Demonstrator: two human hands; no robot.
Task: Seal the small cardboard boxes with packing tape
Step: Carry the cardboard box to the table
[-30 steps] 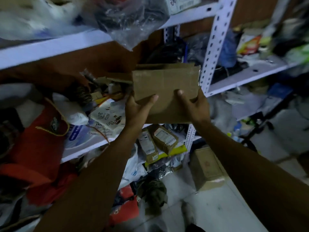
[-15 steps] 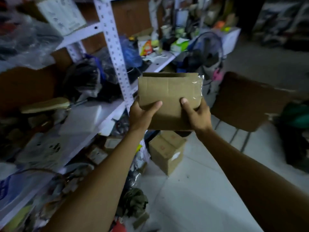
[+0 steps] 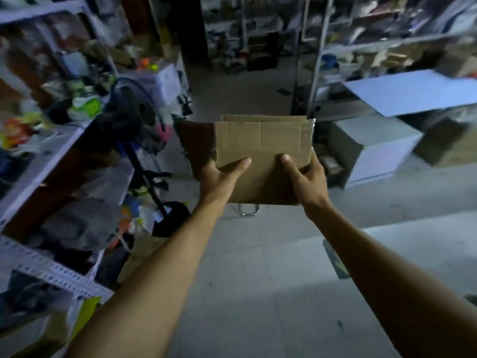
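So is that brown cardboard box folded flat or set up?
Flat, it seems: the brown cardboard box looks like a thin sheet, pinched between left hand and right hand.

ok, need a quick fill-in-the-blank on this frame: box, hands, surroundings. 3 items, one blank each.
1. The cardboard box is held by ____ hands.
2. The left hand and the right hand each lay a ____ on the box's near face.
3. The crinkled clear tape shows at the box's ____ edge.

Missing words: both; thumb; right
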